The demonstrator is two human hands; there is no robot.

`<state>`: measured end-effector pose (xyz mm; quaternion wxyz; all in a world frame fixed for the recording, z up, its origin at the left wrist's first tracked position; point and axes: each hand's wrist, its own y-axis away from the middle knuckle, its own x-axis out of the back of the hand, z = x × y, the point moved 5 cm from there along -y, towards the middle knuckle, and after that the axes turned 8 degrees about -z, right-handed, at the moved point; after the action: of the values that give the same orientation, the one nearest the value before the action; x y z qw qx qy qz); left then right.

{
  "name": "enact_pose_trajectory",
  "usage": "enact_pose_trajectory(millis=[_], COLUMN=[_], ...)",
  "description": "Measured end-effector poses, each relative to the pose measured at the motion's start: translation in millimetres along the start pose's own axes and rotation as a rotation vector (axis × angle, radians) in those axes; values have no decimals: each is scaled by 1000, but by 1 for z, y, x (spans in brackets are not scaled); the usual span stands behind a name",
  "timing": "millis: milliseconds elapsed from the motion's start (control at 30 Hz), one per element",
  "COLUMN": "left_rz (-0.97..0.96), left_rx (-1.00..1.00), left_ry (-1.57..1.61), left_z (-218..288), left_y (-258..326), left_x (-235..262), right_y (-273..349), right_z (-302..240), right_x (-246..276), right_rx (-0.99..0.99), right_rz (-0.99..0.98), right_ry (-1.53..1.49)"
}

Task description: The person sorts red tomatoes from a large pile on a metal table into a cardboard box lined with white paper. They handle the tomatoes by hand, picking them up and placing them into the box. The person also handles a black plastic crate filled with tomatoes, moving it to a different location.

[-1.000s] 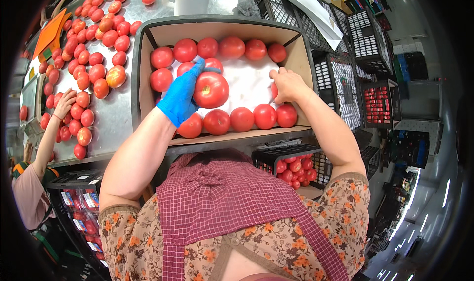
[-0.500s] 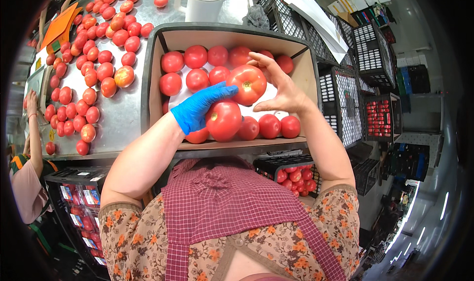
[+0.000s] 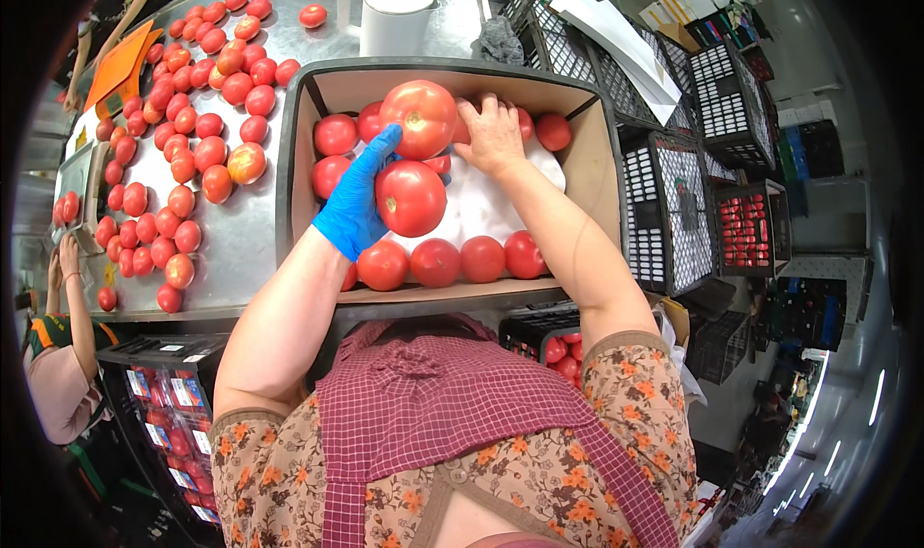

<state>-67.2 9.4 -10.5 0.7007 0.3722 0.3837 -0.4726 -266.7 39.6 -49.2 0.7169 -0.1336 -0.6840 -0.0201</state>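
- head view: two big red tomatoes sit over the middle of the cardboard box (image 3: 589, 153), lower tomato (image 3: 411, 198) just below upper tomato (image 3: 419, 119).
- left hand (image 3: 354, 204), blue-gloved, fingers curled loosely around the lower tomato's left side.
- right hand (image 3: 492, 136) fingers spread flat beside the upper one; whether it grips, cannot tell.
- likely firm yet bruisable, smooth-skinned: cup them, don't pinch.
- left of the box, loose tomatoes (image 3: 183, 134) cover the steel worktop (image 3: 252, 250).

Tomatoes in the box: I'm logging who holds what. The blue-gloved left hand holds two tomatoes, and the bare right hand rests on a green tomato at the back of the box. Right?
Not quite. The head view shows the right hand resting on a red tomato, not a green one. The rest holds: the blue-gloved left hand holds two tomatoes over the box.
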Motion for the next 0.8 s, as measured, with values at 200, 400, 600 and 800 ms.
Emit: enact_pose_trajectory(millis=[200,400,600,800], left_rz=[60,84,-2,-30], left_rx=[-87,-64,-15,5], left_ry=[21,29,26,177], left_z=[5,2,0,-2], left_y=[-2,-2,1,7], left_x=[6,4,-9,-7], right_y=[5,32,44,43], right_z=[13,-12,-22,-19], right_x=[17,51,59,67], right_rx=[-92,-258,-324,-246], right_rz=[-92,-321,-169,-39], right_ry=[-674,-1818,-1846,-1473])
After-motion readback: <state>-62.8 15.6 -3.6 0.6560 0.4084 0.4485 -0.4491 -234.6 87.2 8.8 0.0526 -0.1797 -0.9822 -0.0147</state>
